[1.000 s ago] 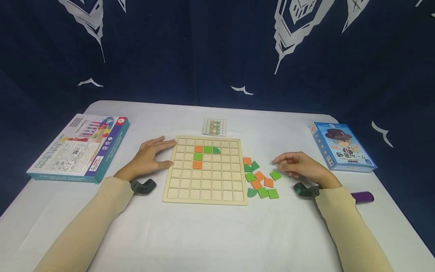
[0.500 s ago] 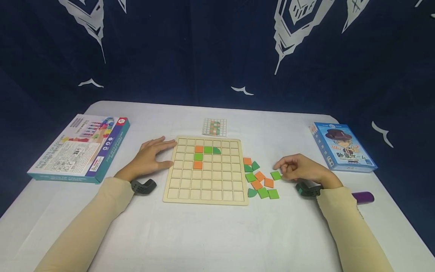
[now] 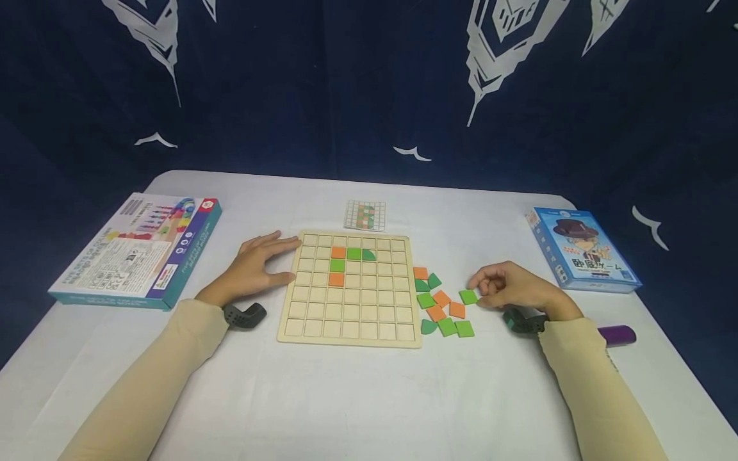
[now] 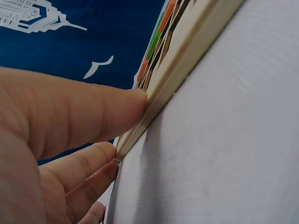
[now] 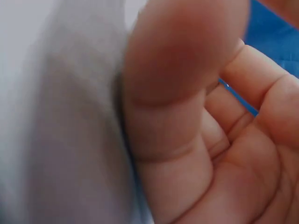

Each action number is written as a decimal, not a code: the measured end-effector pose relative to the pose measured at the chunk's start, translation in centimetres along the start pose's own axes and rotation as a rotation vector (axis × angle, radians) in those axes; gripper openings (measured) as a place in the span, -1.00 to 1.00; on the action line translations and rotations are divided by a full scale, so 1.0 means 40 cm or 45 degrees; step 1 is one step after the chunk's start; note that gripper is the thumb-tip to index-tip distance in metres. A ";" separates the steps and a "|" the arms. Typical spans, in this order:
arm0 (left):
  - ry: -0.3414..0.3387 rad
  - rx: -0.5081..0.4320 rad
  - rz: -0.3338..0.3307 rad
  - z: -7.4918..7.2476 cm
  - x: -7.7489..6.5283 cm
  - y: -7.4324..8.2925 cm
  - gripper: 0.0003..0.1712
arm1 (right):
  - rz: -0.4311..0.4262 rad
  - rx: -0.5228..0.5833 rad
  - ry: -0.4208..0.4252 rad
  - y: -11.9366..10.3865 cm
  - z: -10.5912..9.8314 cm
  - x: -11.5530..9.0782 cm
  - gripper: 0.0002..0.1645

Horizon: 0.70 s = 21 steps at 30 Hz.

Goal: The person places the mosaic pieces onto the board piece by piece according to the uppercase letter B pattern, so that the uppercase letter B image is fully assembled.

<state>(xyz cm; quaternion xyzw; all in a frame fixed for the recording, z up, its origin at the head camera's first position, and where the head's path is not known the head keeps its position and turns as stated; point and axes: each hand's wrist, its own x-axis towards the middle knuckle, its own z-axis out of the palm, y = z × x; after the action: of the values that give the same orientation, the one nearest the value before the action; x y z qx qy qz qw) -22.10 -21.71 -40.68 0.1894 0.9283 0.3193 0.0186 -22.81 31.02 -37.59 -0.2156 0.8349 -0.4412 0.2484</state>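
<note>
A wooden grid board (image 3: 346, 314) lies on the table with orange and green pieces set in its upper cells. My left hand (image 3: 254, 266) rests at the board's left edge, fingers spread. In the left wrist view the thumb (image 4: 117, 109) presses against the wooden rim (image 4: 163, 93). To the right of the board, my right hand (image 3: 510, 285) pinches the near corner of a green square tile (image 3: 467, 297) between thumb and index finger, its other fingers curled. The tile lies flat on the table. The right wrist view shows the thumb (image 5: 173, 93) close up; the tile is hidden there.
Several loose pieces, including an orange tile (image 3: 457, 310) and a dark green quarter-round (image 3: 428, 326), lie beside the board. A small pattern card (image 3: 366, 215) is behind it. Boxes flank the table: a large game box (image 3: 132, 250) left, a blue box (image 3: 582, 250) right. A purple object (image 3: 618, 335) lies by the right sleeve.
My right hand has moved slightly, its index finger and thumb coming to the green tile's edges while the other fingers curled in. The left hand and board stay still.
</note>
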 end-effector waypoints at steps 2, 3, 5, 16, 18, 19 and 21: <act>-0.002 0.002 -0.002 0.000 0.001 0.000 -0.17 | -0.008 -0.012 0.002 0.001 0.001 -0.001 -0.56; -0.003 0.005 -0.003 0.000 0.001 0.001 -0.17 | -0.011 -0.018 0.002 0.002 0.001 -0.001 -0.56; -0.004 0.009 -0.006 -0.001 0.001 0.001 -0.17 | -0.024 -0.028 0.000 0.003 0.000 -0.001 -0.58; -0.003 -0.001 -0.005 -0.001 0.001 0.000 -0.17 | -0.053 -0.041 0.016 0.013 0.000 0.000 -0.66; -0.002 -0.003 -0.007 0.000 0.001 0.000 -0.17 | -0.069 -0.034 0.014 0.014 0.000 0.000 -0.67; -0.002 -0.003 -0.008 0.000 0.001 0.000 -0.17 | -0.074 -0.024 0.012 0.014 0.000 0.001 -0.68; -0.003 -0.003 -0.007 0.000 0.001 0.000 -0.17 | -0.088 -0.017 0.011 0.015 0.000 0.001 -0.69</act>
<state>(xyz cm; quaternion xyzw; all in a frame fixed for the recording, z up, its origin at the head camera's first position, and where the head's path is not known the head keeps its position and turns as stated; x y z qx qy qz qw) -22.14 -21.71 -40.67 0.1872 0.9285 0.3201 0.0206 -22.94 31.29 -38.09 -0.2442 0.8310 -0.4448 0.2278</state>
